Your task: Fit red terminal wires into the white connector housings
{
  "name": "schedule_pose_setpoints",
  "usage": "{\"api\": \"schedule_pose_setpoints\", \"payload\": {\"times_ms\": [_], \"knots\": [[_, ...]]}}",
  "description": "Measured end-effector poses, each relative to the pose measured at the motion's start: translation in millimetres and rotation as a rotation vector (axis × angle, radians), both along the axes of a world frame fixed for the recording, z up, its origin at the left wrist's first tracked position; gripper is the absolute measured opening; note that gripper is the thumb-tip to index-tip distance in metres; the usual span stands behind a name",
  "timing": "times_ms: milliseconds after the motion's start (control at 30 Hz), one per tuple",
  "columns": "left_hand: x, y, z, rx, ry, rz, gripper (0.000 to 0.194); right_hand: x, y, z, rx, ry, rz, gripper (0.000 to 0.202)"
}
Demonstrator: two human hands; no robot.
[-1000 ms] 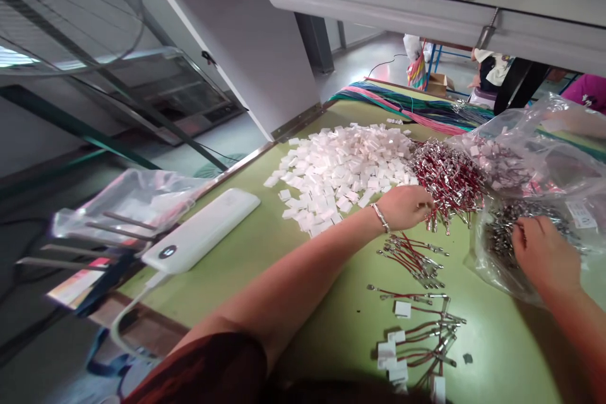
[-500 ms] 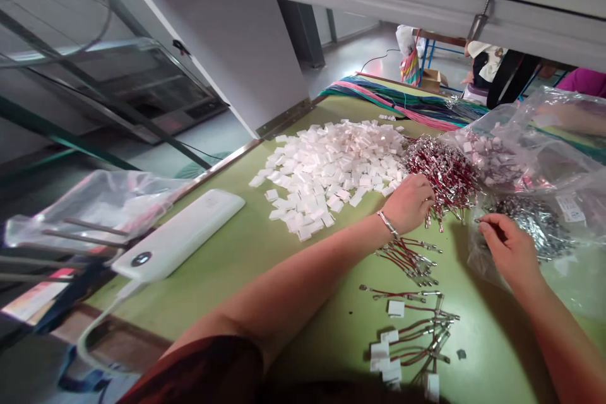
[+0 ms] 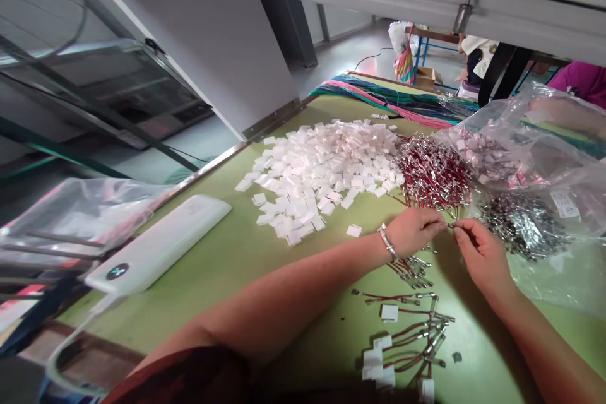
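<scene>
My left hand point(image 3: 419, 232), wearing a silver bracelet point(image 3: 387, 243), is closed in a pinch just in front of a heap of short red wires with metal terminals point(image 3: 433, 167). A short red wire seems to be in its grip, mostly hidden by the fingers. Fingertip to fingertip with it, my right hand point(image 3: 483, 255) pinches a tiny dark metal terminal point(image 3: 449, 225). Beside my right hand lies a pile of dark metal terminals point(image 3: 521, 221) on clear plastic. Below my left wrist is a row of red wires point(image 3: 411, 271).
White plastic connector housings point(image 3: 326, 164) are heaped left of the wires. Nearer me lie wires with white housings attached point(image 3: 411, 344). A white power bank point(image 3: 161, 246) with a cable sits at the left edge. Long wire bundles point(image 3: 388, 98) stretch along the back. A co-worker's purple sleeve point(image 3: 580, 83) shows at right.
My left hand has drawn back from the wire heap toward me, and my right hand has moved left from the metal pile. Their fingertips now meet. One white housing lies apart from its heap.
</scene>
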State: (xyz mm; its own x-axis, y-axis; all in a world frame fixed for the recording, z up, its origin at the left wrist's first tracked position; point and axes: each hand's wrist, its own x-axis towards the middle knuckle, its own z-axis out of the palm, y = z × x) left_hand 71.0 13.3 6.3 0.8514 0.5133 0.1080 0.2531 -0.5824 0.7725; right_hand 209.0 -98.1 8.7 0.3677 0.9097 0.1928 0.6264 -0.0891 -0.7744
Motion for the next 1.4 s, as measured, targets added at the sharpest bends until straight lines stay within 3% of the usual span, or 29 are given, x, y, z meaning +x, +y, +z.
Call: {"api": "schedule_pose_setpoints", "payload": {"times_ms": [100, 267, 400, 567, 700, 733, 800, 867, 1033, 1167, 1267, 1400], "knots": [[-2, -1, -0.8, 0.060, 0.047, -0.026, 0.024, 0, -1, 2.4, -0.021, -0.015, 0.034, 0.023], [-9, -5, 0.7, 0.400, 0.113, -0.189, 0.020, 11, -13, 12.6, -0.180, -0.007, 0.163, 0.028], [-13, -13, 0.6, 0.564, 0.143, -0.301, 0.016, 14, -24, 6.6, -0.317, 0.108, 0.197, 0.034], [-11, -15, 0.8, 0.606, 0.130, -0.308, 0.011, 3, -26, -2.2, -0.355, 0.277, 0.128, 0.039], [-15, 11, 18.3, 0.468, 0.062, -0.377, 0.017, 1, -19, 3.9, -0.299, 0.160, 0.143, 0.039], [-18, 22, 23.5, 0.420, 0.058, -0.355, 0.020, 1, -17, 4.9, -0.268, 0.091, 0.160, 0.038], [-26, 45, 30.3, 0.349, 0.149, -0.143, 0.024, -2, -14, 4.7, -0.218, -0.029, 0.207, 0.035], [-34, 64, 28.7, 0.419, 0.309, 0.077, 0.019, -8, -13, 2.4, -0.176, -0.101, 0.254, 0.032], [-38, 79, 4.2, 0.582, 0.529, 0.110, 0.015, -4, -16, 7.5, -0.023, -0.279, 0.266, 0.032], [-35, 73, 4.0, 0.655, 0.484, 0.043, 0.017, 43, -18, 25.3, 0.042, -0.395, 0.021, 0.027], [-35, 69, 17.5, 0.705, 0.467, 0.027, 0.018, 76, -20, 34.8, -0.110, -0.490, -0.132, 0.029], [-36, 65, 34.5, 0.571, 0.452, 0.114, 0.023, 87, -19, 30.9, -0.443, -0.692, 0.007, 0.022]]}}
